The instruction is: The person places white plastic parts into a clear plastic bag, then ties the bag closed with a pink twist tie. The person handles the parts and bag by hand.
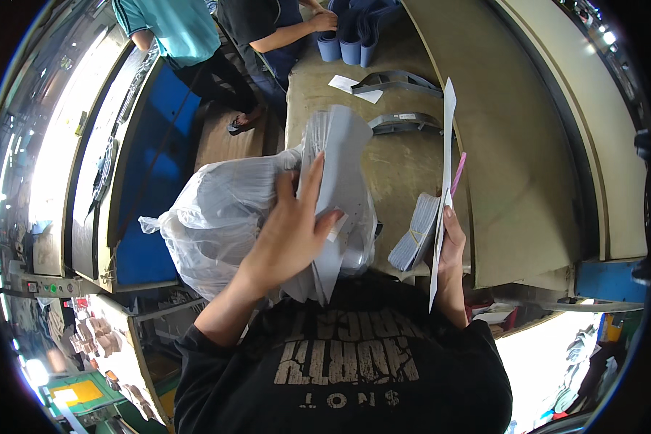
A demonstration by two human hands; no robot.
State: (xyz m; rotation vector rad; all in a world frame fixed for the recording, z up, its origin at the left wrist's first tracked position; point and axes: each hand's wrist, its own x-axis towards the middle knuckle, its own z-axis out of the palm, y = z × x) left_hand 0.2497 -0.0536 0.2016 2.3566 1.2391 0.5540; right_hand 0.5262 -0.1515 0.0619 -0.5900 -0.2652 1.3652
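Note:
My left hand (289,231) is at a thick stack of grey-white sheets (343,155), its thumb on the near face and its fingers spread along the left edge. The stack stands upright against a knotted clear plastic bag (213,210) filled with pale material. My right hand (450,242) grips a long white sheet (447,145), seen nearly edge-on. A thin pink stick, perhaps a pen (458,173), juts up behind this sheet; whether the hand holds it too is hidden. Just left of the right hand lies a bundle of pale strips (416,235) tied with a band.
On the worn table (405,159) lie two curved grey strips (405,124), a white paper slip (347,88) and rolled blue pieces (351,36). Two people (170,32) stand beyond the bag, one touching the blue rolls. A blue panel (155,181) stands at left, a raised board (513,159) at right.

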